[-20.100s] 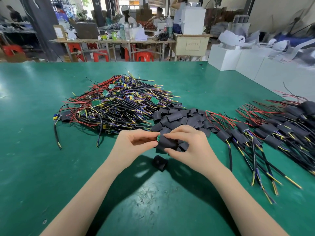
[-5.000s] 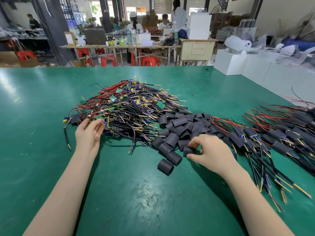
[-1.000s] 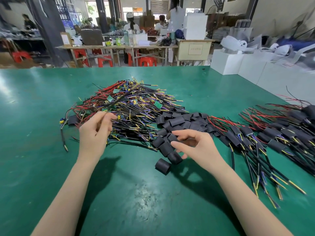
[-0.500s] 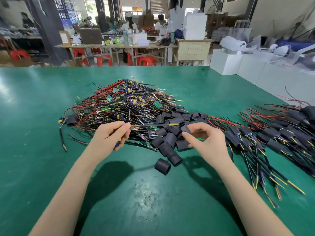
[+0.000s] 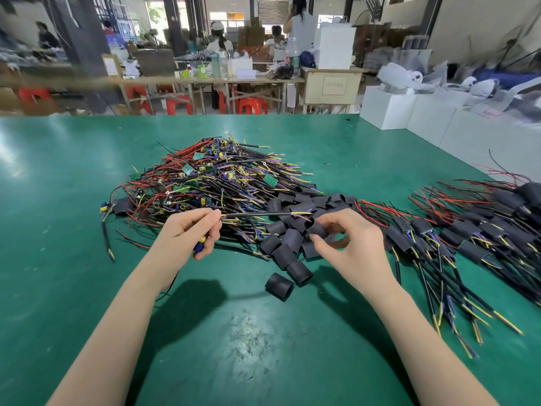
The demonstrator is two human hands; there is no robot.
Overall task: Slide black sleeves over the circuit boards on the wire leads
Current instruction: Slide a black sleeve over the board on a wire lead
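A short black tubular sleeve (image 5: 314,228) sits pinched in the right hand (image 5: 348,244), over the near edge of the heap of loose black sleeves (image 5: 295,224) on the green counter (image 5: 248,347). The left hand (image 5: 187,232) grips a thin black wire lead (image 5: 257,214) whose yellow-tipped end points right, just beside that sleeve.

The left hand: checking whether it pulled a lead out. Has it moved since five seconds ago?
Yes. The left hand has come off the near-left edge of the wire pile, toward the loose sleeve, gripping one lead.
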